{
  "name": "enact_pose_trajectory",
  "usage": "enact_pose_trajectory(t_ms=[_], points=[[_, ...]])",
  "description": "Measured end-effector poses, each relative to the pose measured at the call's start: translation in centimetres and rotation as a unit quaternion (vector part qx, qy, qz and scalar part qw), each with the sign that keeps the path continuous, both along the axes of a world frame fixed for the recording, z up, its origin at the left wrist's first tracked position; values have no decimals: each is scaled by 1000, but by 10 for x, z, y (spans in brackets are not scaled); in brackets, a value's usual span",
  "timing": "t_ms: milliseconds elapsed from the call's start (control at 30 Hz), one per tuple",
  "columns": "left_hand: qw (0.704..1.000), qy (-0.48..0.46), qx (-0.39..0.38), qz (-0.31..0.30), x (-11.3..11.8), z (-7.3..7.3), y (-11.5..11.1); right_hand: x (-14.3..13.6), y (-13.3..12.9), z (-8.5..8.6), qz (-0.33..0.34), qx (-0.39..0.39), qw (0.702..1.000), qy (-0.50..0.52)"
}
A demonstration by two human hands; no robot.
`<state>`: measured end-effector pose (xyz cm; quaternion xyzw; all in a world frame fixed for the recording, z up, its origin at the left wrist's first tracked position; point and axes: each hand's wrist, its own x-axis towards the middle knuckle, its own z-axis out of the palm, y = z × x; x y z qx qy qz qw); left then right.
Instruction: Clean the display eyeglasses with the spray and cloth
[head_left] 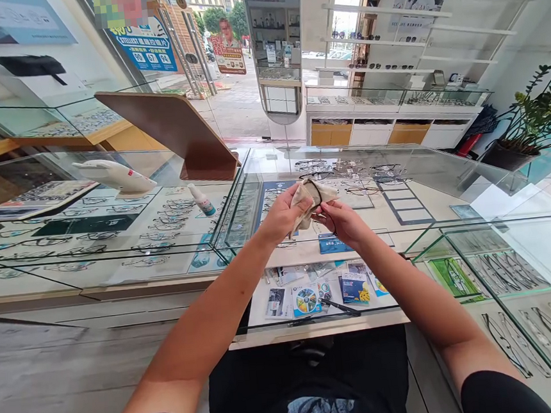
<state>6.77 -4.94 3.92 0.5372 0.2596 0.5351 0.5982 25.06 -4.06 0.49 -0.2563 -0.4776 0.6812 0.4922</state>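
Above the glass counter, both hands meet on a pair of eyeglasses and a beige cloth. My left hand (pixel 281 215) is closed on the cloth (pixel 301 199), which wraps round part of the dark-rimmed eyeglasses (pixel 321 193). With thumb and fingers pinched, my right hand (pixel 343 222) grips the eyeglasses at their right side, below the cloth's edge. The cloth hides much of the frame. Behind the hands, several eyeglasses (pixel 363 190) lie on the counter top.
A spray bottle (pixel 201 200) stands on the counter at left, near a white hand-shaped display (pixel 116 175) and a tilted brown board (pixel 176 122). Glass cases hold rows of eyeglasses (pixel 504 341). Below the hands lie leaflets (pixel 305 300) and a black pen (pixel 341 307).
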Motion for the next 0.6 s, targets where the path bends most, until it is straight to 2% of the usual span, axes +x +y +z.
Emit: enact_pose_trajectory(t_ms=[67,267,367,500,600], points=[[1000,0,4,13,3,0,-1,-2,0,-1,3,8,1000,-2],[991,2,17,131,12,-6,-3,-19,-15,-6,12,64,997,-38],[985,-2,7,173,14,-11,0,-21,-17,-8,-8,61,997,-48],[975,-22,-6,219,9,-21,15,-12,-10,-3,-31,45,998,-33],[959,-56,-10,279,-7,-30,34,-4,-6,4,-39,48,998,-17]])
